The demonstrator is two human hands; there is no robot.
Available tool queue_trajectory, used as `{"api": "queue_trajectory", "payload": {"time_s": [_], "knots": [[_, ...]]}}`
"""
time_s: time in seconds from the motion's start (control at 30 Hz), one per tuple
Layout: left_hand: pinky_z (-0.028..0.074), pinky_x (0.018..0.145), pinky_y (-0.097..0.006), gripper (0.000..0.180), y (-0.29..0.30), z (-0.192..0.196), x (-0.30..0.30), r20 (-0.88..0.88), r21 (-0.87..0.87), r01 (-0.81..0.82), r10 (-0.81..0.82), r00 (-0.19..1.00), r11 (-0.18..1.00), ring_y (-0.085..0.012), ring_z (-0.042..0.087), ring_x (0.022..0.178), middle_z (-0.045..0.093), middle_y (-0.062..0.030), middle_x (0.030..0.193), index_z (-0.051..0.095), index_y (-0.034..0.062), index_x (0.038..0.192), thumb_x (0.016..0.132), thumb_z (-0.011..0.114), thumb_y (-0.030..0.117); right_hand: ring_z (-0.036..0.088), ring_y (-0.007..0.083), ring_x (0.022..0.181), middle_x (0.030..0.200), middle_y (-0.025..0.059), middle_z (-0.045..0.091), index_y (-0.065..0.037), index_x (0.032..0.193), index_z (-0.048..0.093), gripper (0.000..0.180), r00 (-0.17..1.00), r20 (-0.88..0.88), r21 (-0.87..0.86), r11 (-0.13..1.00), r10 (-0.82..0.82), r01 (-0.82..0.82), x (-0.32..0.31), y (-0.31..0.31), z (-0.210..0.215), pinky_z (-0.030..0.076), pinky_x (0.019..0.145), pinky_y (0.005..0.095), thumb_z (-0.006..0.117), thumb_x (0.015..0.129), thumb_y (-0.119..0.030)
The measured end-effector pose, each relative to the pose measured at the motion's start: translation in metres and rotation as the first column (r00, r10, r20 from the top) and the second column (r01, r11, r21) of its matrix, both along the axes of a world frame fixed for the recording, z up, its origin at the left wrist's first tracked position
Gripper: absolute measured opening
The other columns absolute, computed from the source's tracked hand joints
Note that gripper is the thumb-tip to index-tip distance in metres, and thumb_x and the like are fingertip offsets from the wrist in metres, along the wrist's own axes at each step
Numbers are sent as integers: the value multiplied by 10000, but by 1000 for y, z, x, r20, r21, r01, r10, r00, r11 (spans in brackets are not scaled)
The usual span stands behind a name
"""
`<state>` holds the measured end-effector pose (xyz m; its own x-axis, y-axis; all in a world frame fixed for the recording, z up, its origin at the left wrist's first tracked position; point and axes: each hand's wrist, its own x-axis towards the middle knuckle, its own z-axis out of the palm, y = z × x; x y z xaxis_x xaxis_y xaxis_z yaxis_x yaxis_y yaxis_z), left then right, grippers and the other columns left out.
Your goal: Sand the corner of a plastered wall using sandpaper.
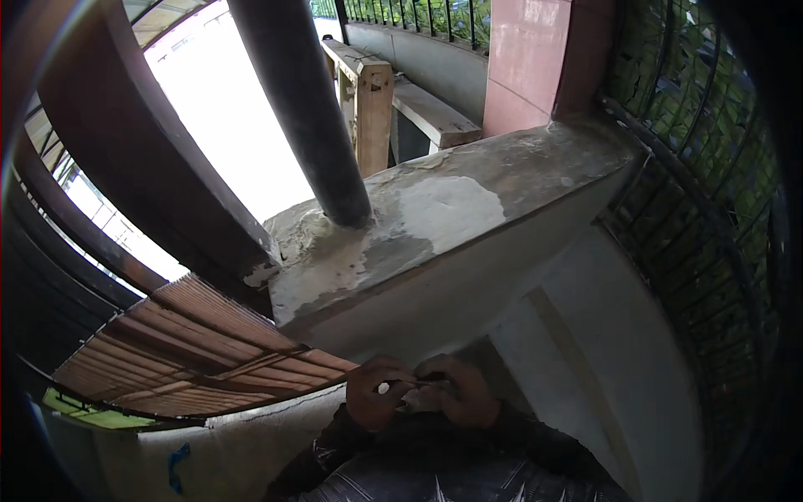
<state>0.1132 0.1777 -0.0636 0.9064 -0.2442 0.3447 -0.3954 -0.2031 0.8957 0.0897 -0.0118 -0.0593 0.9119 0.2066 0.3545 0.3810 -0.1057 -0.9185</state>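
Observation:
Close to my body, at the bottom middle, both hands meet in front of my patterned dark shirt (427, 477). My left hand (374, 395) has its fingers curled inward. Opposite it, my right hand (467, 391) is bent the same way, fingertips nearly touching the left ones. Pinched between them is a small, pale, crumpled-looking piece (425, 399); its kind is too small and dim to make out. A tiny whitish spot shows at the left fingers. Dark sleeves cover both forearms.
Ahead stands a low concrete wall (535, 180) with a pale plaster patch (452, 209) and a dark round post (309, 117) rising from it. A wooden frame (372, 109) and pink tiled pillar (527, 67) stand beyond. Metal railings (703, 201) run along the right; ribbed brown sheeting (201, 343) lies left.

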Motion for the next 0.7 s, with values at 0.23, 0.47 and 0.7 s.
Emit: {"api": "queue_trajectory", "payload": {"time_s": [0.23,0.47,0.7], "knots": [[537,646,-292,137,52,14,23,109,163,47,-66,992,986,-203,666,753,661,-99,905,720,44,854,724,751,14,688,230,877,982,174,671,3,1132,601,242,961,-276,39,999,-2,14,2,58,1,523,762,331,623,914,-99],[544,637,-302,185,79,33,34,382,198,150,-218,898,968,-204,667,753,657,-65,918,724,64,861,695,805,65,703,231,816,891,160,688,-2,1057,638,174,975,-222,294,952,-14,81,0,94,10,536,706,324,630,897,-70],[513,830,-433,205,119,39,42,760,73,-206,80,645,976,-286,612,1008,610,-136,1032,618,24,940,932,544,215,695,237,682,767,156,680,7,982,661,170,965,54,-121,958,-256,261,13,119,25,541,626,328,655,815,-22]]}}
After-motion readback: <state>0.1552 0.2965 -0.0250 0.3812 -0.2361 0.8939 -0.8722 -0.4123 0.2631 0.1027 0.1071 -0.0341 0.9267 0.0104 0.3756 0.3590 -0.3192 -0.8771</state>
